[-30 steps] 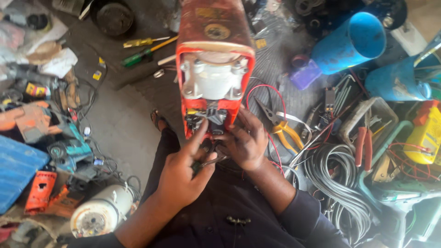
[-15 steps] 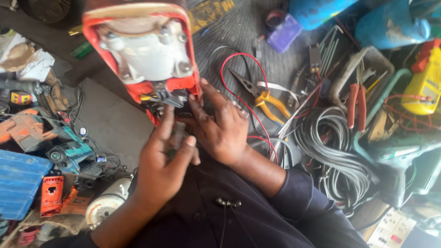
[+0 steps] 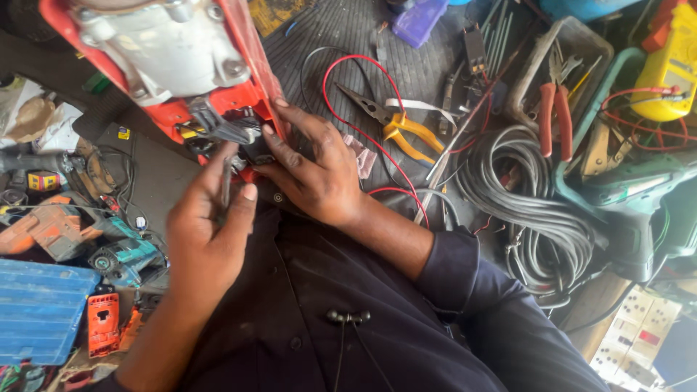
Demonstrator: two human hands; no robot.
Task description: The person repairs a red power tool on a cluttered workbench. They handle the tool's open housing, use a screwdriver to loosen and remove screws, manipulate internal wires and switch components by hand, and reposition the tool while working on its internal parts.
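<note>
Red machine housing (image 3: pixel 181 80) with grey motor block — tipped up just above both hands. Left hand (image 3: pixel 207 232) grips a thin dark tool, tip at the wiring terminals (image 3: pixel 232 138). Right hand (image 3: pixel 312 174) half-clenched, fingertips pinching the terminal block. Step judged: working the connections. Next calls for fine, steady fingertip pressure.

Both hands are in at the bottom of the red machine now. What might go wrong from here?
1. The left hand holds a thin tool at the wiring under the red machine; a slip might nick a wire or the right hand beside it.
2. The machine leans tilted over the lap and may shift.
3. The red lead loops close to the right wrist and may snag.
</note>
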